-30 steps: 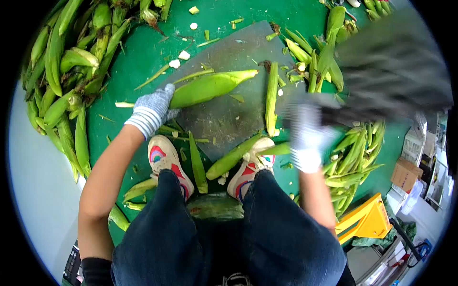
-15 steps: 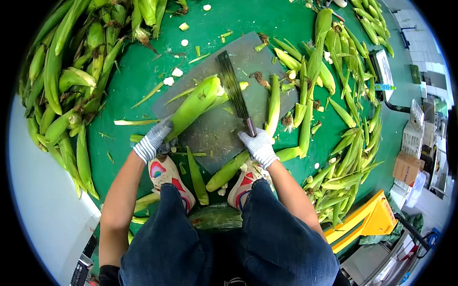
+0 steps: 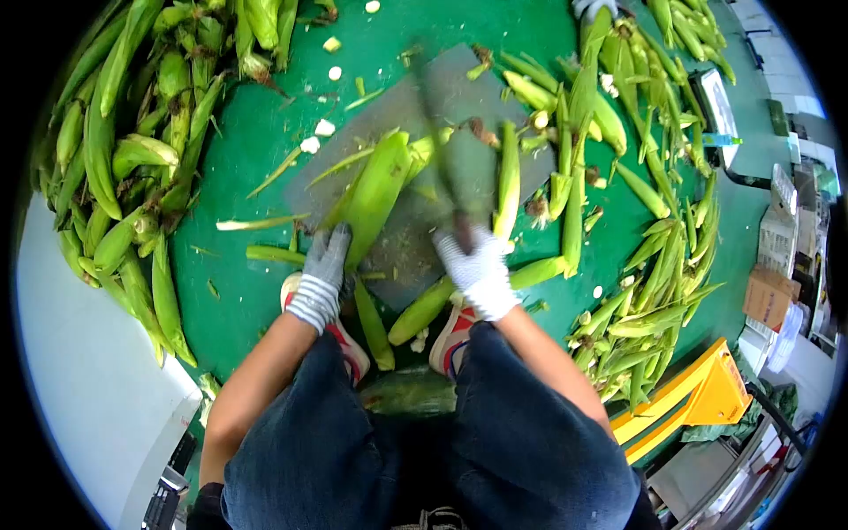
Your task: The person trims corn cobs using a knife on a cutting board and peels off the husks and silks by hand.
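Note:
My left hand, in a grey-white glove, is closed round the lower end of a green corn ear that tilts up to the right over the grey board. My gloved right hand grips the dark handle of a knife, whose blade is smeared by motion and points up and away, right of the ear. A loose husk piece lies on the board near the right hand. Between my shoes and the board's near edge lies another green ear.
A big pile of corn fills the upper left. Husks and ears are heaped at the right, by a yellow pallet jack. Another person's gloved hand touches corn at the top. Cut bits dot the green floor.
The ear in my left hand has turned more upright, and that hand has moved right. The knife has come down from a blurred swing at the right. Another person's gloved hand has appeared at the top.

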### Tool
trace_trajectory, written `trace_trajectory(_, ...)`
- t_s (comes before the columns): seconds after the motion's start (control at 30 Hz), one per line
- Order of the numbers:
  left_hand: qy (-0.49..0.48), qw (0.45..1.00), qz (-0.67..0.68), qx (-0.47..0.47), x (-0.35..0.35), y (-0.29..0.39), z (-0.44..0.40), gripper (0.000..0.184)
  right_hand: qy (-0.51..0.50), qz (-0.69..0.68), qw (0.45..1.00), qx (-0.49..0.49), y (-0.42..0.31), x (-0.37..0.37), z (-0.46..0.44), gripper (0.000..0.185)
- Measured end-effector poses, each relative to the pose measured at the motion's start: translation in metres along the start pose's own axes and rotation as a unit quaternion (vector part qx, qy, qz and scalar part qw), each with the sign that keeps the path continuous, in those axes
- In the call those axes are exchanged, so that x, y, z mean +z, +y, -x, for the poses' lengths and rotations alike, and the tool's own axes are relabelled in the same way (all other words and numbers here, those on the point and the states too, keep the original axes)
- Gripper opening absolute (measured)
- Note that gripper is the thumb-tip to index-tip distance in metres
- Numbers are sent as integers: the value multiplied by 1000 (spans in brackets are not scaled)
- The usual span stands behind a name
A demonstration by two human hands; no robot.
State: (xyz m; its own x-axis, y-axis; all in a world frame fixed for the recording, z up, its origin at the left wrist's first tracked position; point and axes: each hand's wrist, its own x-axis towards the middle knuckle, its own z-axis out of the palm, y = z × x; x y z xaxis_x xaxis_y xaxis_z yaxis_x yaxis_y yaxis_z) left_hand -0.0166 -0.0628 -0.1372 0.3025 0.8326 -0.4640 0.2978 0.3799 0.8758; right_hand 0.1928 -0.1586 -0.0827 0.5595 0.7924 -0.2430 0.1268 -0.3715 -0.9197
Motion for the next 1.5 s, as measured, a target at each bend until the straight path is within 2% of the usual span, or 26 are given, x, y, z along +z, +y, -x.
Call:
trace_trajectory(0.03,-56,954,89,-279,6,60,14,44,-134,245,954,112,17,-1,-11,32)
trace_trajectory(0.07,-56,917,188,-347,12,69,19,46,-116,247,954,128,65,7,-3,35)
trace_trajectory(0.1,-55,866,280,-410,11,72,19,48,-115,254,948,151,60,7,-2,31)
trace_trajectory(0.13,-196,805,398,-393,-8,71,16,48,-90,261,952,134,47,5,-12,30)
trace_trajectory(0.23,-26,838,278,-469,-20,99,39,50,-96,185,963,173,36,-6,14,31)
trace_trajectory(0.27,-134,765,464,-426,-46,48,30,49,-90,178,970,138,45,-12,6,32)
trace_trajectory(0.3,-40,865,334,-372,-54,60,28,42,-84,172,976,103,50,-20,-8,33)
trace_trajectory(0.33,-91,945,145,-279,-75,63,20,40,-58,173,976,119,51,-30,-12,32)
trace_trajectory(0.4,-195,958,-146,-148,-97,94,7,38,-12,145,979,141,47,-52,-5,28)
trace_trajectory(0.43,-251,932,-235,-112,-101,124,-6,39,-5,177,969,174,37,-64,-8,26)
trace_trajectory(0.47,-286,876,-383,65,-108,131,-24,44,4,173,966,190,39,-73,-6,24)
trace_trajectory(0.53,-298,708,-620,156,-96,147,-62,50,13,185,965,185,38,-83,-3,26)
trace_trajectory(0.6,-201,592,-731,273,-65,149,-89,52,-3,225,962,157,33,-87,2,28)
trace_trajectory(0.63,-16,555,-716,423,-57,123,-103,58,-17,228,958,171,28,-85,7,28)
trace_trajectory(0.7,119,725,-637,232,-15,121,-78,69,-41,232,952,195,17,-77,14,29)
trace_trajectory(0.77,40,843,-537,-3,19,96,-66,79,-80,236,951,181,6,-63,17,29)
trace_trajectory(0.9,-8,815,-575,73,9,72,-68,84,-137,202,959,143,-3,-42,9,32)
trace_trajectory(0.97,-90,739,-659,108,6,91,-58,81,-150,230,954,123,-12,-41,2,32)
trace_trajectory(1.17,-147,703,-691,86,12,97,-55,75,24,39,995,-94,-62,-23,-8,24)
trace_trajectory(1.23,-147,708,-682,110,9,97,-54,75,-63,73,995,11,-40,-7,-19,25)
trace_trajectory(1.27,-151,717,-674,94,11,103,-51,74,-181,234,945,143,-11,-3,-32,29)
trace_trajectory(1.3,-156,710,-683,67,14,109,-52,76,-174,245,947,118,45,5,-25,31)
trace_trajectory(1.37,-154,749,-642,45,8,106,-56,77,-147,250,954,83,56,7,-16,32)
trace_trajectory(1.4,-157,820,-549,16,-3,90,-64,82,-155,207,957,131,47,7,-20,34)
trace_trajectory(1.43,-157,871,-461,68,-20,64,-73,82,-159,164,953,199,40,1,-10,35)
trace_trajectory(1.5,-154,933,-323,37,-36,52,-67,87,-153,156,959,182,46,-9,-11,36)
